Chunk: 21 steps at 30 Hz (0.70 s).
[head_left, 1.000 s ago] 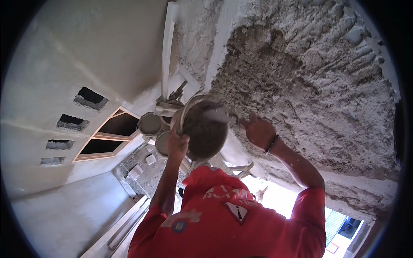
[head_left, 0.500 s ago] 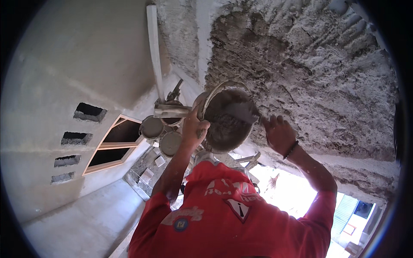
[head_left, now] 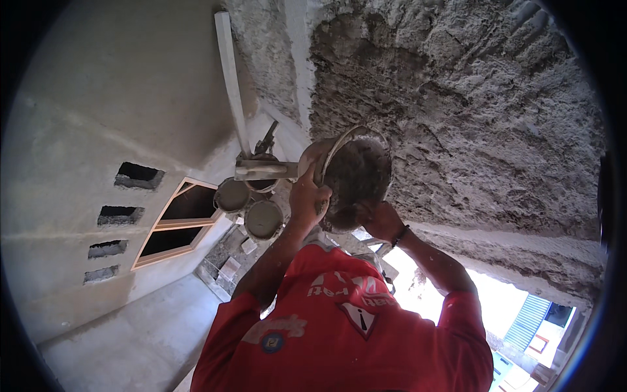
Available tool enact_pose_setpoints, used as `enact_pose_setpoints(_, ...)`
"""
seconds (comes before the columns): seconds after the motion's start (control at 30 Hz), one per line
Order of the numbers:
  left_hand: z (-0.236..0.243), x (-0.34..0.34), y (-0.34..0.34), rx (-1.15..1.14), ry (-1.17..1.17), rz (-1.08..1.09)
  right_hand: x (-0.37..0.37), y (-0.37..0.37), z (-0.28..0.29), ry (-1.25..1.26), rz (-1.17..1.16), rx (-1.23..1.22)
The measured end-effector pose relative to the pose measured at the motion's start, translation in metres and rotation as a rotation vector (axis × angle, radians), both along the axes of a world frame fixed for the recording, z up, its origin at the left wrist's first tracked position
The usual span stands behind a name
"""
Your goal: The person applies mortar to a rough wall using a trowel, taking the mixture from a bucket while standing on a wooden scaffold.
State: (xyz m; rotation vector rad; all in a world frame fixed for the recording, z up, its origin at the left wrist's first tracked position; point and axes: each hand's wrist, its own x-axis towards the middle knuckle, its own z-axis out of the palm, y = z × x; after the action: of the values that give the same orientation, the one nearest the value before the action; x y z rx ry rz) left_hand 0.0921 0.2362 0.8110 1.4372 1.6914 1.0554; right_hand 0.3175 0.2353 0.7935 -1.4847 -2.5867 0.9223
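A round bucket (head_left: 358,171) of wet grey mortar is tipped toward the rough wall, its mouth facing right. My left hand (head_left: 309,201) is closed on the bucket's left rim, holding it up. My right hand (head_left: 381,222) reaches to the lower right part of the bucket's mouth, fingers curled round a trowel. The trowel's blade cannot be made out clearly against the dark mortar. Just left of the bucket, a wooden float (head_left: 264,170) with a handle lies across another bucket.
Ahead and right stands the wall (head_left: 457,117), patched with rough wet mortar. Two mortar buckets (head_left: 264,219) (head_left: 232,195) stand lower left. A long pale batten (head_left: 232,78) leans in the corner. A smooth wall with a wooden window frame (head_left: 176,223) is on the left.
My right hand has moved left and down from beside the wall to the bucket's mouth, bringing the trowel along. The bucket has shifted slightly right in view, still in my left hand.
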Motion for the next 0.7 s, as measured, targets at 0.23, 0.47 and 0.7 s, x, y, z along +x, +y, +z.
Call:
enact_pose_setpoints(0.23, 0.002, -0.020, -0.010, -0.013, -0.221, 0.046, 0.018, -0.004, 0.001, 0.046, -0.090, 0.102)
enact_pose_setpoints(0.47, -0.001, -0.026, -0.011, 0.002, -0.295, 0.061, 0.026, 0.014, 0.009, -0.030, -0.033, 0.169)
enact_pose_setpoints(0.7, 0.004, -0.038, -0.012, 0.017, -0.321, 0.143, 0.015, 0.032, 0.028, 0.006, 0.033, 0.198)
